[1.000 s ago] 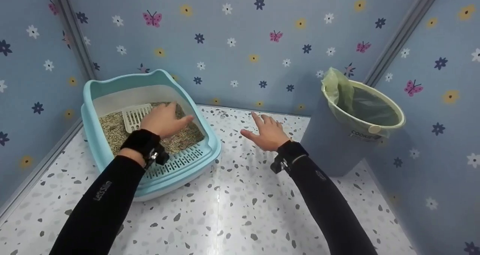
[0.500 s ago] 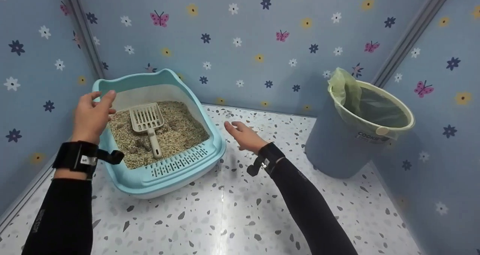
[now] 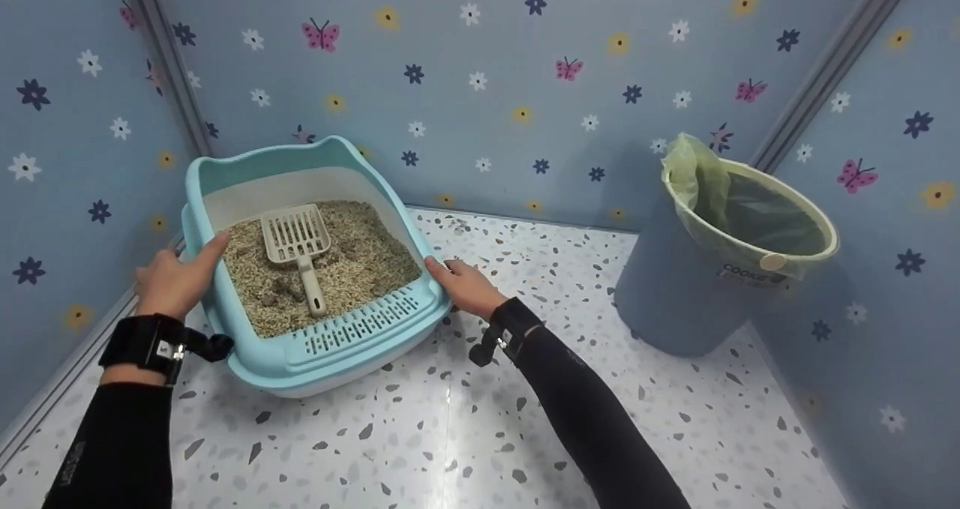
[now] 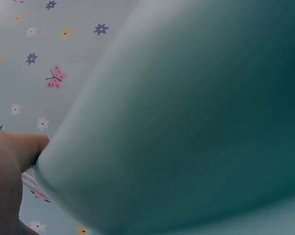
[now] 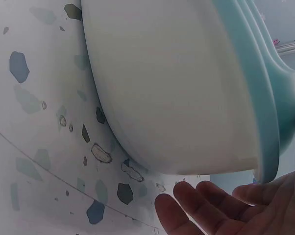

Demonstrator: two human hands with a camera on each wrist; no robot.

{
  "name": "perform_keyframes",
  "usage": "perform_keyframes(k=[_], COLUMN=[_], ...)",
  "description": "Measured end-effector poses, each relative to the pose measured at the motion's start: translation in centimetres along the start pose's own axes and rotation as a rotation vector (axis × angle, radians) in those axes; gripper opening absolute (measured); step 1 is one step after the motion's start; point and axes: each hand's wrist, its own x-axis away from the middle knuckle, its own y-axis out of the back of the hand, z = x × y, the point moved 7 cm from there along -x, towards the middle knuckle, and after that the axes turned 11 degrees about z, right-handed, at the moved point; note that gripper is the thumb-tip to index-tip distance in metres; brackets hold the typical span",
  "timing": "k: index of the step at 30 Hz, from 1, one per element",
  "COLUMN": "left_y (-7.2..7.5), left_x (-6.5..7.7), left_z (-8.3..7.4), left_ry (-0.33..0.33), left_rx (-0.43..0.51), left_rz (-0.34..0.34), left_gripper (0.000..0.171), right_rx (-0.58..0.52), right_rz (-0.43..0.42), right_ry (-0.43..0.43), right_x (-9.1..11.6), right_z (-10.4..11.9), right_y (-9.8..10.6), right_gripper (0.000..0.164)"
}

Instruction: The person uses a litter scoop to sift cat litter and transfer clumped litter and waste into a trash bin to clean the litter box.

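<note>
A light-blue litter box [image 3: 262,368] with a white base [image 5: 162,88] stands at left in the head view. My left hand [image 3: 171,280] grips its left rim, the thumb over the edge. On the right front corner, my right hand [image 3: 469,290] holds the rim with the thumb on top; its fingers [image 5: 199,205] curl beneath the rim in the right wrist view. A beige slotted litter scoop [image 3: 308,276] lies on the litter [image 3: 367,243], its handle toward the front grille. Dark clumps [image 3: 277,291] lie left of the handle. The box's blue side [image 4: 162,122] fills most of the left wrist view.
A blue-grey trash bin [image 3: 671,291] with a pale yellow-green liner bag [image 3: 684,175] over its rim stands to the right. Flower-patterned walls [image 3: 517,142] enclose the speckled floor [image 3: 525,419] at the back and both sides.
My left hand leaves the scoop area, swings left and comes down onto the box's left rim. The right hand moves left from above the floor to the right front rim.
</note>
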Motion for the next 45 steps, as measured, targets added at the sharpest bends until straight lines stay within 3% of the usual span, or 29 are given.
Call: perform_keyframes(k=[5, 10, 18, 30, 36, 45], left_y=[-0.9, -1.1, -1.0, -0.9, -1.2, -2.3], left_x=[-0.6, -0.7, -0.5, -0.8, -1.5, -1.9], left_z=[-0.1, -0.3, 0.3, 0.1, -0.3, -1.3], left_ry=[-0.062, -0.117, -0.123, -0.122, -0.126, -0.128], left_rx=[0.071, 0.07, 0.073, 0.055, 0.039, -0.012], left_rz=[0.096, 0.147, 0.298, 0.379, 0.411, 0.464], left_gripper=[0.12, 0.113, 0.106, 0.106, 0.105, 0.105], right_rx=[-0.07, -0.086, -0.081, -0.054, -0.021, -0.009], right_rz=[-0.039, -0.046, -0.076, -0.067, -0.05, -0.096], right_ry=[-0.008, -0.008, -0.027, -0.018, -0.029, -0.06], right_x=[-0.2, -0.4, -0.2, 0.5, 1.7, 3.6], right_z=[-0.1, 0.0, 0.1, 0.2, -0.2, -0.9], right_y=[0.1, 0.0, -0.3, -0.5, -0.5, -0.4], right_gripper=[0.072, 0.066, 0.058, 0.058, 0.06, 0.058])
